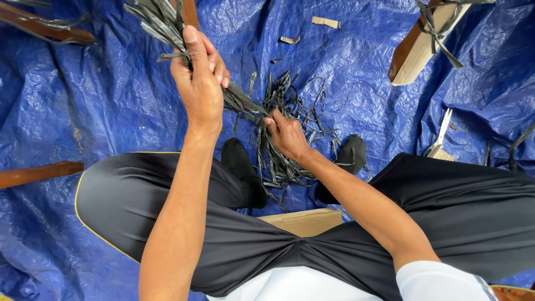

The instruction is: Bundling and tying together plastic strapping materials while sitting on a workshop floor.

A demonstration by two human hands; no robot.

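Observation:
My left hand (199, 78) is raised and closed around a bundle of dark grey strips (161, 22) that fans out above the fist and trails down to the right. My right hand (286, 134) is lower, pinching the bundle's trailing end where it meets a loose heap of dark strips (287, 103) lying on the blue tarp (100, 95) between my feet. My legs in dark trousers are spread wide, with black socks on either side of the heap.
A wooden block (305, 222) sits under me. Wooden pieces lie at the top right (418, 50), left edge (39, 173) and top left (50, 28). A pale tool (440, 142) lies right of my foot. Small cut scraps (325, 22) lie further off.

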